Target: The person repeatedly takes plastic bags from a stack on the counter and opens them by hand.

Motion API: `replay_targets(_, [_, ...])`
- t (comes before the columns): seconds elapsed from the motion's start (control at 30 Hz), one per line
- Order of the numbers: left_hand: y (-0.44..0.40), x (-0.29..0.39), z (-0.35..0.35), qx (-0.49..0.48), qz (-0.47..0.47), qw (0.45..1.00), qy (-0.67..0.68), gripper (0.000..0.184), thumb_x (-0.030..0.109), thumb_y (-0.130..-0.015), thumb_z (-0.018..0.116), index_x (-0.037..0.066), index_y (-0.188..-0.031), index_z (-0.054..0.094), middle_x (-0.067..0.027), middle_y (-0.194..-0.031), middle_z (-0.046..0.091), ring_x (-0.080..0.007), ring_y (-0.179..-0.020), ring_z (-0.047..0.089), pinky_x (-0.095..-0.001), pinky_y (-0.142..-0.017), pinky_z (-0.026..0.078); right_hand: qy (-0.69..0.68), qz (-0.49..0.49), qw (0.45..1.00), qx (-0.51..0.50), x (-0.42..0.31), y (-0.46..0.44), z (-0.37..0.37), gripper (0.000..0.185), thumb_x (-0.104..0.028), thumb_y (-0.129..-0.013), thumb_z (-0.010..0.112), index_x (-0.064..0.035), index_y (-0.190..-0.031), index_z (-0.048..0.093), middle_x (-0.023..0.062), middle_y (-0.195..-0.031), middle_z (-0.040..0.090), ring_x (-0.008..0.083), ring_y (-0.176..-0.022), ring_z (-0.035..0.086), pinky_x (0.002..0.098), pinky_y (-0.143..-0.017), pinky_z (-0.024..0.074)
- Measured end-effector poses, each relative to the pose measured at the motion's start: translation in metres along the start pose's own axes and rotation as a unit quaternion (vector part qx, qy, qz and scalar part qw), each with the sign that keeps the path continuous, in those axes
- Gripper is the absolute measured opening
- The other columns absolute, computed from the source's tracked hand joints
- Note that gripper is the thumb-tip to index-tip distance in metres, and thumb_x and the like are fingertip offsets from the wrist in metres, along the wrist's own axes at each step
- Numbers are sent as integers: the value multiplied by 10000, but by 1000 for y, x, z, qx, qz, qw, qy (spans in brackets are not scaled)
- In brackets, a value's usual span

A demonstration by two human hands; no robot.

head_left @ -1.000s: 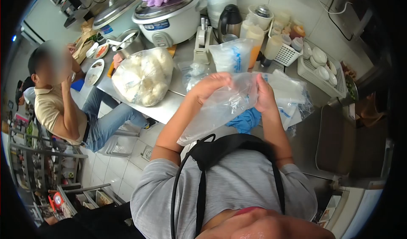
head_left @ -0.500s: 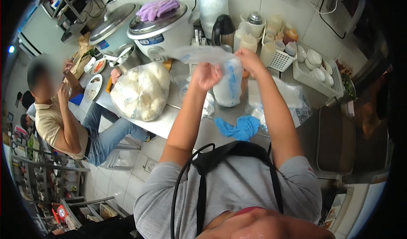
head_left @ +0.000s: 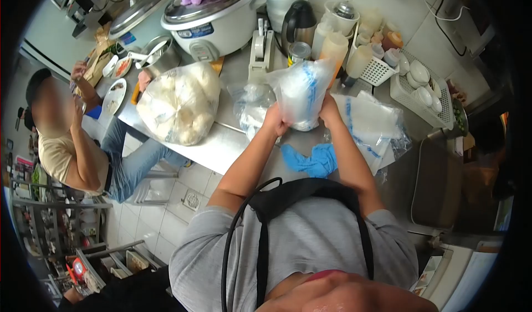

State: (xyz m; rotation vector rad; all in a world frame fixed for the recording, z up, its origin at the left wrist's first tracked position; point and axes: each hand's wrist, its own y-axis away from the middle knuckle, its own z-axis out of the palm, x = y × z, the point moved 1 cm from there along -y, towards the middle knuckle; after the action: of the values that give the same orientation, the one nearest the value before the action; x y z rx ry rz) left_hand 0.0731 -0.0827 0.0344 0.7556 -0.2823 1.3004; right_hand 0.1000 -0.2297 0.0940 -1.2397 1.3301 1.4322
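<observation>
A clear plastic bag [head_left: 302,93] with blue print stands over the steel counter, filled with something whitish that I cannot make out. My left hand [head_left: 275,119] grips its lower left side, fingers curled and partly hidden. On the opposite side, my right hand [head_left: 328,110] is closed on the bag's edge. Just below lies a crumpled blue cloth [head_left: 311,160], between my forearms. Flat clear bags [head_left: 366,126] with blue print lie right of my right hand. Another crumpled clear bag [head_left: 252,104] rests left of my left hand.
A large bag of white dough-like lumps [head_left: 180,104] sits at left. Behind stand a rice cooker [head_left: 213,32], a tape dispenser [head_left: 260,52], a flask [head_left: 298,24] and squeeze bottles [head_left: 334,49]. A basket of bowls [head_left: 418,90] is at right. A seated person [head_left: 77,151] is at left.
Both hands have come down from the bag's top to its lower sides. The bag's raised, loose top has dropped, and the bag now stands upright between my hands. The view has shifted slightly.
</observation>
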Motion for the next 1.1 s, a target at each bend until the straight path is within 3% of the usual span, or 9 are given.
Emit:
replay_targets(0.1, [14, 6, 17, 67, 51, 995, -51, 107, 176, -804, 477, 80, -847, 456, 18, -561, 460, -77, -396, 398, -214, -319, 296, -31, -117, 992, 45, 36, -16, -3, 170, -123, -818, 436, -2, -894, 528, 83, -785, 572, 143, -688, 535, 248, -608, 427])
replay_targets(0.2, [39, 26, 20, 67, 155, 961, -220, 259, 159, -786, 499, 51, -1008, 420, -34, -730, 493, -119, -575, 519, -232, -458, 423, -33, 67, 997, 33, 59, 23, -26, 287, -262, -841, 445, 11, -789, 513, 34, -716, 521, 130, -654, 501, 265, -574, 406])
replay_targets(0.33, [69, 75, -9, 66, 291, 918, -262, 283, 141, -793, 489, 72, -1057, 415, -37, -877, 475, -147, -706, 552, -248, -572, 446, 336, -206, 918, -38, 65, 113, -7, 191, -251, -735, 559, -62, -710, 550, 73, -684, 490, 229, -697, 510, 327, -610, 408])
replay_targets(0.43, [83, 100, -24, 146, 308, 912, -228, 236, 146, -794, 495, 69, -1011, 446, -11, -829, 491, -105, -679, 512, -217, -576, 406, 509, -264, 816, -78, 78, 128, 3, 155, -237, -680, 586, -96, -745, 571, 95, -745, 512, 271, -739, 503, 364, -652, 400])
replay_targets(0.57, [91, 97, -30, 131, 310, 904, -265, 213, 148, -795, 494, 61, -987, 461, 0, -827, 500, -85, -676, 505, -207, -575, 397, 402, -368, 835, -79, 33, 112, 51, 143, -238, -652, 605, -113, -719, 593, 70, -763, 504, 243, -794, 478, 373, -681, 366])
replay_targets(0.73, [101, 89, -30, 83, 308, 890, -327, 213, 122, -789, 484, 41, -985, 466, -1, -833, 507, -76, -720, 485, -207, -606, 381, 556, -481, 673, -79, 28, 85, 102, 97, -215, -641, 593, -139, -701, 597, 30, -752, 476, 216, -799, 448, 347, -665, 355])
replay_targets(0.8, [105, 87, -32, 24, 290, 882, -371, 273, 80, -755, 488, 45, -1025, 462, -3, -879, 516, -89, -808, 469, -230, -676, 372, 567, -471, 671, -78, 42, 69, 106, 91, -205, -637, 590, -137, -696, 598, 25, -750, 481, 221, -805, 446, 351, -676, 352])
replay_targets(0.93, [110, 69, -35, -57, 319, 698, -639, 373, 90, -630, 570, 86, -999, 512, -49, -959, 549, -195, -967, 467, -332, -797, 352, 418, -406, 811, -38, 40, 63, 100, 64, -181, -649, 576, -126, -676, 595, 10, -757, 501, 225, -813, 447, 367, -707, 342])
replay_targets(1.1, [86, 37, -33, 1, 313, 508, -802, 205, 211, -642, 549, 166, -839, 588, 6, -945, 556, -231, -1022, 423, -515, -883, 226, 343, -491, 801, -3, 35, 81, 86, 40, -159, -669, 570, -121, -659, 566, 8, -774, 521, 227, -798, 460, 352, -742, 329])
